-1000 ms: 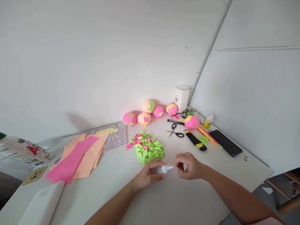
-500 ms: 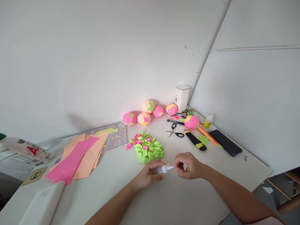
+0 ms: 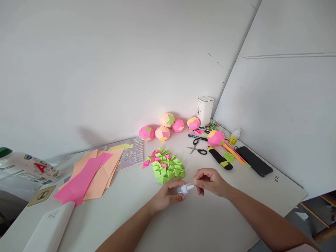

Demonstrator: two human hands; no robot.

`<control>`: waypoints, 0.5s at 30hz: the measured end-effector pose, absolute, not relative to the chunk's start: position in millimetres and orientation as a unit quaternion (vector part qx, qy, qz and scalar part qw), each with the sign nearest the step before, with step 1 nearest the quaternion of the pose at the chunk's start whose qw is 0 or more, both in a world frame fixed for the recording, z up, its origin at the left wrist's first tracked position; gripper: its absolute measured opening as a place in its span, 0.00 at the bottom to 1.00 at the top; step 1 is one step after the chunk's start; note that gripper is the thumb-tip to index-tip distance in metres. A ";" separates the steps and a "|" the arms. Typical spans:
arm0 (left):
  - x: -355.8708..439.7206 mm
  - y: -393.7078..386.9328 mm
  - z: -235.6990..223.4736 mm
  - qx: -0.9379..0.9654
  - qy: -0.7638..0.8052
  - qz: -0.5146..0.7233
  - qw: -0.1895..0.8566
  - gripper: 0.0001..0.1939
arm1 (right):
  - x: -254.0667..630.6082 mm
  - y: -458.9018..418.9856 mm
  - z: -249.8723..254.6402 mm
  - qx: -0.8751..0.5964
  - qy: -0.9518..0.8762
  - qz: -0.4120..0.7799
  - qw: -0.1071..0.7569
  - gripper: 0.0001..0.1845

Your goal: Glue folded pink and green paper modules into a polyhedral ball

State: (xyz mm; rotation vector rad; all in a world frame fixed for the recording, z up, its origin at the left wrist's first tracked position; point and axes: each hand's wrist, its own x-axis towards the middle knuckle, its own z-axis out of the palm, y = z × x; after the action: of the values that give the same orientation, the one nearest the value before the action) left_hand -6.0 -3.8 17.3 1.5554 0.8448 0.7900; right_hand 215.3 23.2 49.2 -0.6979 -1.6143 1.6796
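Note:
A small glue bottle (image 3: pixel 185 189) with a white pointed nozzle lies in my left hand (image 3: pixel 169 196), whose fingers are wrapped round its body. The nozzle points right. At its tip, the thumb and forefinger of my right hand (image 3: pixel 210 182) are pinched together; whether they grip the tip or something tiny on it is hidden. Just beyond my left hand is a heap of folded green and pink paper pieces (image 3: pixel 168 168). Several faceted paper balls (image 3: pixel 162 133) in pink, peach, green and yellow stand along the wall.
Black scissors (image 3: pixel 196 147), a utility knife (image 3: pixel 219 159), a black phone (image 3: pixel 254 161) and a yellow-labelled bottle (image 3: pixel 233 137) lie or stand to the right. Pink and peach paper sheets (image 3: pixel 86 178), a white power bank (image 3: pixel 49 227) and a large bottle (image 3: pixel 28 168) are on the left.
My right hand has turned and moved slightly left, bringing its pinched fingertips onto the nozzle tip. My left hand still holds the glue bottle in much the same place.

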 end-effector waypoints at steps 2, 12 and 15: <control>-5.9 -4.1 18.4 0.656 0.364 0.333 0.572 0.14 | 214.6 24.2 49.6 -0.265 -0.605 0.664 0.352 0.10; -5.4 -4.9 21.5 0.649 0.371 0.332 0.576 0.16 | 214.8 23.8 49.7 -0.275 -0.580 0.675 0.364 0.13; -5.3 -4.6 21.2 0.647 0.370 0.331 0.579 0.16 | 216.7 24.3 51.2 -0.267 -0.597 0.668 0.356 0.12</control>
State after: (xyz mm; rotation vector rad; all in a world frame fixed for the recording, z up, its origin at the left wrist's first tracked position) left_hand -5.3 -4.6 21.2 1.5121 0.8659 0.7747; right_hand 216.7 24.3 51.2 -0.6894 -1.5428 1.7245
